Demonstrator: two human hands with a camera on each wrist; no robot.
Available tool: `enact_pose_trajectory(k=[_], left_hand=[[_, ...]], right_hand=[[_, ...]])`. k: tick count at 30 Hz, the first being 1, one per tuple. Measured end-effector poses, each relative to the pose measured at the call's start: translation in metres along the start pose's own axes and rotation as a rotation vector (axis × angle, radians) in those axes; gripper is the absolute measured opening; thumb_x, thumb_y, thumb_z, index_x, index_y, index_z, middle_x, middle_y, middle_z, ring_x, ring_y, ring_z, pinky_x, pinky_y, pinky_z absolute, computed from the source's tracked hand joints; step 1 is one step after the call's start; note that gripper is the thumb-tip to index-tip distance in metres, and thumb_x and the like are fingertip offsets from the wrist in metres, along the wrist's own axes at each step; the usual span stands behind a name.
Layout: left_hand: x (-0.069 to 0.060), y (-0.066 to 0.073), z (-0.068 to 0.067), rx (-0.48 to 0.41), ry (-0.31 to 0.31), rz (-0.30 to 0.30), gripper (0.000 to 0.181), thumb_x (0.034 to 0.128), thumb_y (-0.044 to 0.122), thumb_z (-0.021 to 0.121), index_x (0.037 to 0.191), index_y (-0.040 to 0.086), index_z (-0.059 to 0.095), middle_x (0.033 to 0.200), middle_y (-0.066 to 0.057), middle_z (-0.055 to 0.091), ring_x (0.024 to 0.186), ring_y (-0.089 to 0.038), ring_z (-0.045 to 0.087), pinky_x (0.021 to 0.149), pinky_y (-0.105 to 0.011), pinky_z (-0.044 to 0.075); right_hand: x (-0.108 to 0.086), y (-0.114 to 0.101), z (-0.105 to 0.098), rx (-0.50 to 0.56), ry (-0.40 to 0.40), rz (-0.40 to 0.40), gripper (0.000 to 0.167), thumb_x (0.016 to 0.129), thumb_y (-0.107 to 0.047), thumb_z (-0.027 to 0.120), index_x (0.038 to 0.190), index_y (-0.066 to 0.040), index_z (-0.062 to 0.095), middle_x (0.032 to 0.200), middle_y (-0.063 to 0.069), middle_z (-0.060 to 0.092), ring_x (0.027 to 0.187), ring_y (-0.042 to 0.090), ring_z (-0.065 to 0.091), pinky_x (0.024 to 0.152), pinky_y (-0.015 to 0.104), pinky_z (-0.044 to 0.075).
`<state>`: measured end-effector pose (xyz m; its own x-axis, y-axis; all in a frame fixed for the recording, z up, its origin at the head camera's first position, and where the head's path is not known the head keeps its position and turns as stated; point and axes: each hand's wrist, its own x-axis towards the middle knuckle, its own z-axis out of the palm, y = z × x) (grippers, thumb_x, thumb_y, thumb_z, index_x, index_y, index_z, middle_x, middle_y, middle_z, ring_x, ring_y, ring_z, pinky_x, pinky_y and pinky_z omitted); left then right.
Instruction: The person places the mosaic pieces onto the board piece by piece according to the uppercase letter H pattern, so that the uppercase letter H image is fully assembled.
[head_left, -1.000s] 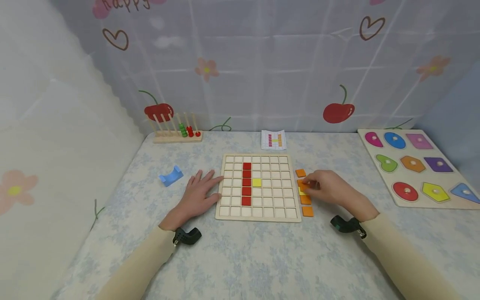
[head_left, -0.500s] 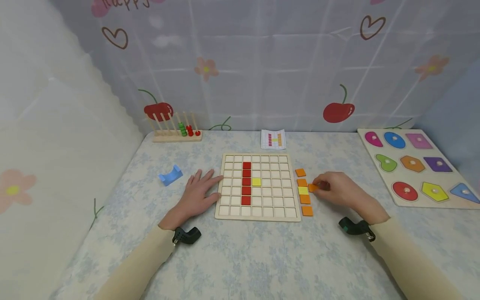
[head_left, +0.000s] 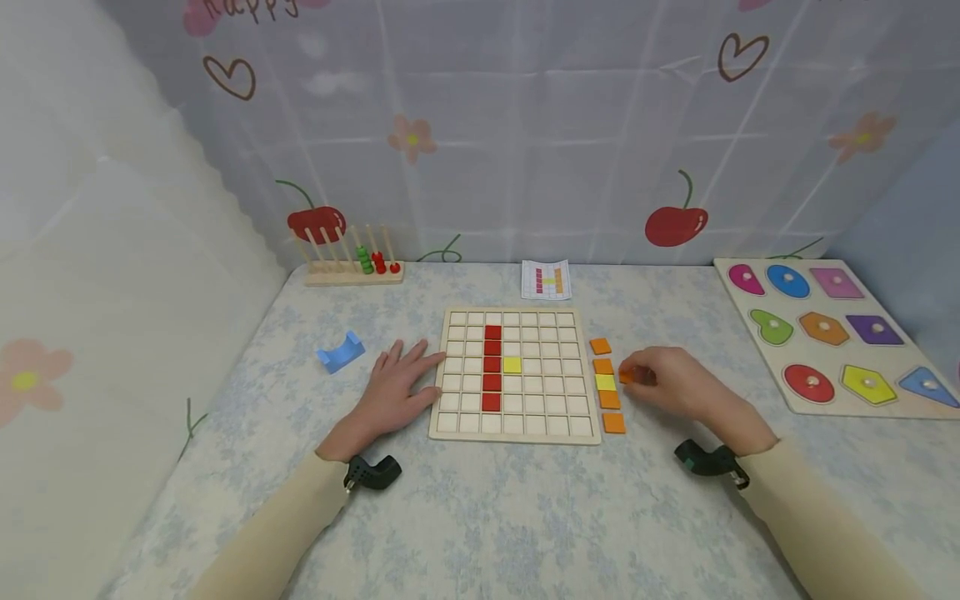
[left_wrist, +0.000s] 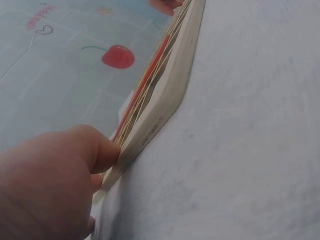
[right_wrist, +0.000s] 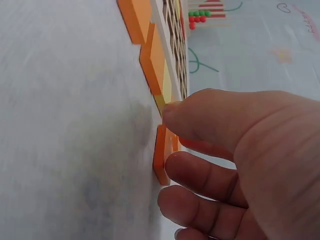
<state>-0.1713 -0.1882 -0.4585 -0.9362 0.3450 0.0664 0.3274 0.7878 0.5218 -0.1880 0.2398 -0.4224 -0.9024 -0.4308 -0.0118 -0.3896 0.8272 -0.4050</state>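
A wooden grid board (head_left: 516, 439) lies flat, with a column of red square tiles (head_left: 492, 365) and one yellow tile (head_left: 512, 365) beside it. The left hand (head_left: 397, 387) rests spread on the table, its thumb and index finger touching the board's left edge; the left wrist view shows the thumb against the rim (left_wrist: 162, 100). Right of the board, the right hand (head_left: 667, 383) pinches an orange tile (head_left: 626, 377), mostly hidden by the fingers. Next to it is a row of orange tiles (head_left: 613, 423) with a yellow tile (head_left: 605, 382) among them.
A small pattern card (head_left: 546, 281) lies behind the board. A wooden bead counter (head_left: 355, 275) stands at back left, near a blue curved piece (head_left: 342, 353). A shape puzzle board (head_left: 813, 333) lies at right. A printed curtain hangs behind.
The right hand has drawn an orange tile rightward from the row, baring the yellow tile there. Over the last half second, its fingers have closed further over that tile. The left hand stays put.
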Motion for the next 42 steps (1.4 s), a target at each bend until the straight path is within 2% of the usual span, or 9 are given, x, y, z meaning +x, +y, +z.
enact_pose_trajectory(k=[6, 18, 28, 42], left_hand=[[0.001, -0.001, 0.000, -0.003, -0.004, 0.002, 0.057, 0.0975, 0.030, 0.058, 0.152, 0.015, 0.052, 0.166, -0.021, 0.032, 0.156, -0.053, 0.009, 0.121, -0.073, 0.009], [0.000, 0.000, 0.001, -0.012, -0.010, 0.002, 0.057, 0.0975, 0.030, 0.058, 0.152, 0.014, 0.052, 0.166, -0.021, 0.031, 0.156, -0.053, 0.009, 0.121, -0.073, 0.009], [0.000, 0.001, 0.001, -0.006, -0.018, -0.004, 0.057, 0.0981, 0.030, 0.057, 0.152, 0.015, 0.051, 0.166, -0.020, 0.031, 0.156, -0.052, 0.009, 0.121, -0.073, 0.008], [0.000, 0.003, 0.000, -0.011, -0.017, 0.000, 0.057, 0.0979, 0.030, 0.057, 0.152, 0.014, 0.051, 0.166, -0.020, 0.031, 0.156, -0.052, 0.009, 0.121, -0.072, 0.009]], right_hand=[[0.003, -0.008, 0.003, 0.011, -0.010, -0.036, 0.016, 0.088, -0.008, 0.076, 0.103, -0.004, 0.077, 0.077, -0.003, 0.064, 0.070, 0.011, 0.051, 0.063, 0.025, 0.046], [0.009, -0.013, 0.007, 0.023, -0.052, -0.001, 0.021, 0.087, -0.005, 0.072, 0.108, -0.002, 0.074, 0.071, -0.002, 0.058, 0.067, 0.012, 0.048, 0.060, 0.024, 0.041], [0.006, -0.016, 0.007, 0.006, -0.052, 0.003, 0.016, 0.087, -0.005, 0.071, 0.102, -0.003, 0.073, 0.072, -0.002, 0.059, 0.068, 0.012, 0.049, 0.062, 0.025, 0.043], [0.004, -0.013, 0.008, 0.033, -0.059, 0.008, 0.017, 0.087, -0.006, 0.072, 0.104, -0.004, 0.072, 0.075, -0.002, 0.061, 0.068, 0.012, 0.050, 0.062, 0.025, 0.043]])
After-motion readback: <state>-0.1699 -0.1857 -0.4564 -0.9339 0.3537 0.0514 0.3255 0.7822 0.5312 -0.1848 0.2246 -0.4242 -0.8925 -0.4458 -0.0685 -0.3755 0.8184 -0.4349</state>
